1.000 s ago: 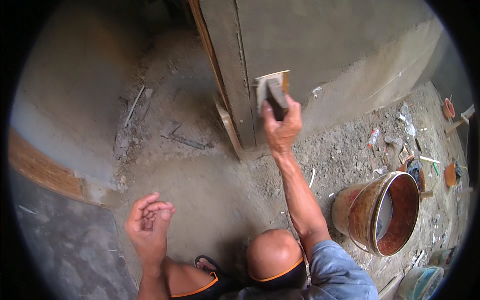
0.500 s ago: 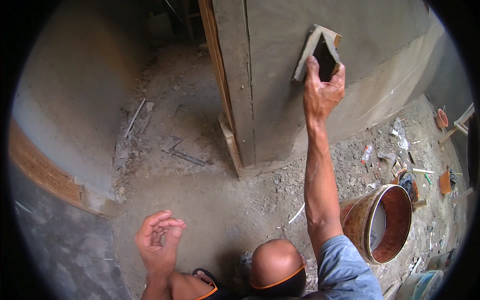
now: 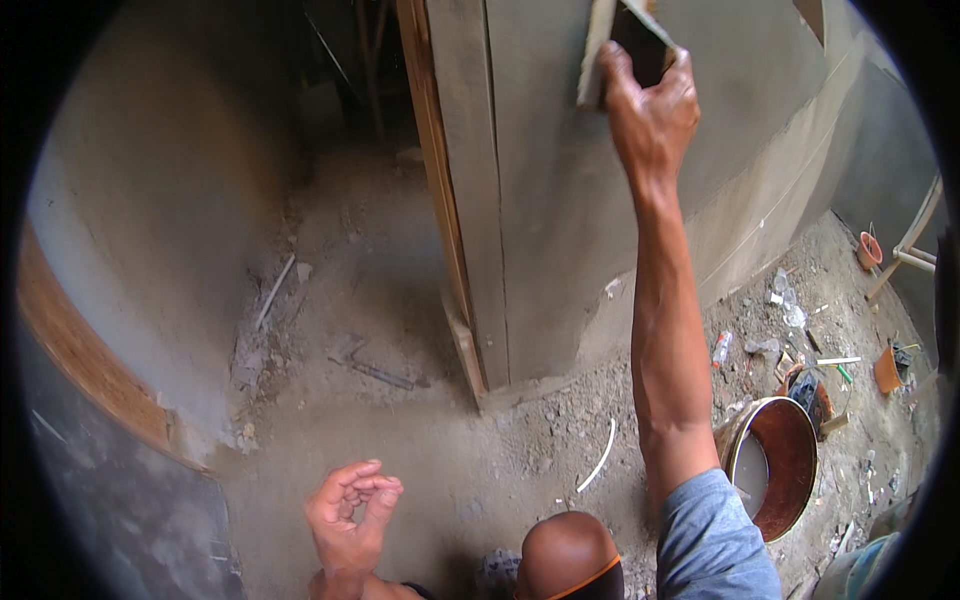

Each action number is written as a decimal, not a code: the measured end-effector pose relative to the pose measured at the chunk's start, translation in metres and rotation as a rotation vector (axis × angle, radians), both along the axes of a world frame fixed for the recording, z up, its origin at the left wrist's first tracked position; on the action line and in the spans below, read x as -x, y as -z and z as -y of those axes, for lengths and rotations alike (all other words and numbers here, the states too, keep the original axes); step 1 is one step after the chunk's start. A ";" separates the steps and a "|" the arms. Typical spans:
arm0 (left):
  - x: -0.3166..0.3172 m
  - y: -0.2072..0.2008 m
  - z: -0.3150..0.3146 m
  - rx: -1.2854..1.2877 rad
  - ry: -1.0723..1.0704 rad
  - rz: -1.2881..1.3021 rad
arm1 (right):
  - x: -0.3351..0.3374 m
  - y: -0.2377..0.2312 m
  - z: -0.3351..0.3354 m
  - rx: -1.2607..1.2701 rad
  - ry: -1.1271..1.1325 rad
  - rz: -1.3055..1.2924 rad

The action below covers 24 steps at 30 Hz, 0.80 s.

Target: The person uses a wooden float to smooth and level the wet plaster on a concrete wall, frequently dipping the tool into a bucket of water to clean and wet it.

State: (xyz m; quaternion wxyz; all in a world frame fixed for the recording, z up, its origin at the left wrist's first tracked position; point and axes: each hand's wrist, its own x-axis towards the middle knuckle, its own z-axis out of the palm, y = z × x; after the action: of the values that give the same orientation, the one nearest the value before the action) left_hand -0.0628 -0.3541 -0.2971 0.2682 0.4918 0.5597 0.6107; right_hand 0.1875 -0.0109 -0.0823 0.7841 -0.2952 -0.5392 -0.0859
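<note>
My right hand [image 3: 655,120] is raised against the grey plastered wall [image 3: 560,210], closed round a plastering float. The float [image 3: 592,60] has a pale, mortar-crusted edge and a dark hollow between its sides. Its upper end runs out of the top of the picture. My left hand [image 3: 350,510] hangs in the air over the dirt floor, low and left of centre. Its fingers curl loosely toward the thumb, and nothing shows in it.
A rusty bucket [image 3: 728,440] of greyish liquid stands right of my right arm. Rubble, plastic bottles and scraps litter the floor beyond it. A wooden door frame [image 3: 430,130] edges the wall. A hoe-like tool [image 3: 385,376] lies in the doorway. Farther right are an orange pot [image 3: 887,370] and a wooden stand [image 3: 915,240].
My right hand has slid the float higher up the wall. My left hand has shifted a little right and down. The whole view has tilted slightly.
</note>
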 end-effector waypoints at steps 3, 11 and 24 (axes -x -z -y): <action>0.001 -0.001 -0.007 -0.009 0.009 0.012 | 0.042 0.041 0.021 -0.160 0.034 0.272; -0.006 0.005 -0.009 0.006 0.058 0.050 | -0.030 -0.053 -0.029 0.099 0.139 -0.006; -0.014 0.003 -0.022 0.041 0.092 0.108 | -0.010 -0.116 -0.026 -0.094 0.343 0.156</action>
State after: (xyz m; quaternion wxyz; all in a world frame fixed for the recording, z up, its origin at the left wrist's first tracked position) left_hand -0.0485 -0.3319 -0.2998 0.3357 0.4778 0.5335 0.6119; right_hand 0.1976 0.0155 0.0338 0.7266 -0.3381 -0.5356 -0.2662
